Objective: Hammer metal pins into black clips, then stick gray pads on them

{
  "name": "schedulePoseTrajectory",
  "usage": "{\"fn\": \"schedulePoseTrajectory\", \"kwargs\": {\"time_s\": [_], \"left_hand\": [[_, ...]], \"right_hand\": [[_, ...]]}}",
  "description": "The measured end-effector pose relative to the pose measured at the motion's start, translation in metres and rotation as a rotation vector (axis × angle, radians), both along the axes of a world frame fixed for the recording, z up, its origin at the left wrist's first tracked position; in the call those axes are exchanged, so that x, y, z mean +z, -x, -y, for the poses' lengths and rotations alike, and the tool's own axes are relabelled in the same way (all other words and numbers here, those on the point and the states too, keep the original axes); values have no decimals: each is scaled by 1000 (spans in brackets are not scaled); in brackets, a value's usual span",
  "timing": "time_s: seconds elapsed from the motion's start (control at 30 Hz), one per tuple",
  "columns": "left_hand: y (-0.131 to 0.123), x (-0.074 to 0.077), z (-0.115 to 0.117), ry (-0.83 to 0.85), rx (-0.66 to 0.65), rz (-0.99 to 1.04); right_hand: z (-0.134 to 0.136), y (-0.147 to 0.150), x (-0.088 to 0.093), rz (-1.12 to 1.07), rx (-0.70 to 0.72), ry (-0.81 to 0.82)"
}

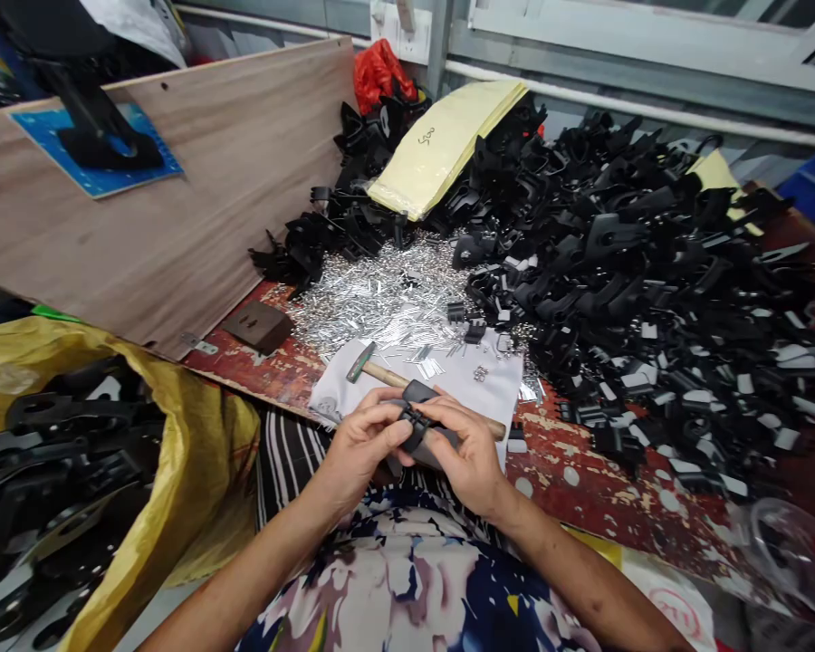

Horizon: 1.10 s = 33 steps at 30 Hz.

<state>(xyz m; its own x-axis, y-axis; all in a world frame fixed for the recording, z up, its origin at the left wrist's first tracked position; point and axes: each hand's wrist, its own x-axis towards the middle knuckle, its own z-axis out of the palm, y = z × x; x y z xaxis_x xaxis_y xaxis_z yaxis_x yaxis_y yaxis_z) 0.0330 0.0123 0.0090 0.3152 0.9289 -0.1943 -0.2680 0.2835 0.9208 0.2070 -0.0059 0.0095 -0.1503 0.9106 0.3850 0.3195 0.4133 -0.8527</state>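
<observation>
Close to the table's front edge, my left hand [373, 430] pinches a black plastic clip part [416, 433] between thumb and fingers. On its other side my right hand [465, 444] grips the same part, thumb pressed near the middle. Fingers cover much of it, so its full shape is hidden. Just beyond my hands a hammer [361, 362] with a green-grey head and wooden handle lies on a white cloth [495, 371]. Small metal coils [480, 372], apparently springs, rest on that cloth to the right.
Loose silvery metal pins [387, 303] spread behind the cloth. Black plastic parts [625, 263] heap up on the right, partly under yellow sheets [448, 149]. A brown block [258, 326] sits left, before a wooden board [244, 136]. A yellow sack [210, 453] holds black clips.
</observation>
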Motion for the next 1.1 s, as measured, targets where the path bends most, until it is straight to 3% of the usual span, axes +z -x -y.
{"fn": "schedulePoseTrajectory", "kwargs": {"time_s": [0.1, 0.17, 0.2, 0.33, 0.43, 0.5, 0.57, 0.7, 0.83, 0.9, 0.97, 1.03, 1.1], "left_hand": [[6, 0, -4, -25, -30, -107], [9, 0, -6, -11, -43, -116], [10, 0, -6, 1, -39, -111], [13, -1, -5, 84, 12, -88], [12, -4, -4, 153, 8, -81], [9, -5, -4, 187, 0, -70], [3, -5, -5, 216, -6, -55], [-12, -6, -7, 226, -19, -8], [-19, -6, -6, 195, 1, -13], [-18, -6, -5, 176, -15, -51], [-14, -5, -4, 166, -29, -89], [-10, -3, -5, 159, -9, -116], [-8, -2, -5, 154, 22, -132]], "right_hand": [[-11, -17, 3, 14, 178, 173], [-30, -40, 7, 162, 260, 170], [-43, -54, 8, 287, 226, 116], [-96, -110, 6, 918, -127, -171], [-117, -130, 0, 1138, -120, -226], [-115, -130, 1, 1082, -131, -238], [-102, -120, 6, 845, -159, -218], [-54, -72, 11, 143, -18, -2], [-16, -24, -1, -166, 31, 158], [-7, -21, -8, -182, 7, 175], [-2, -38, -11, -104, -19, 173], [-1, -72, -12, 95, -110, 128], [-1, -114, -12, 430, -244, 50]]}}
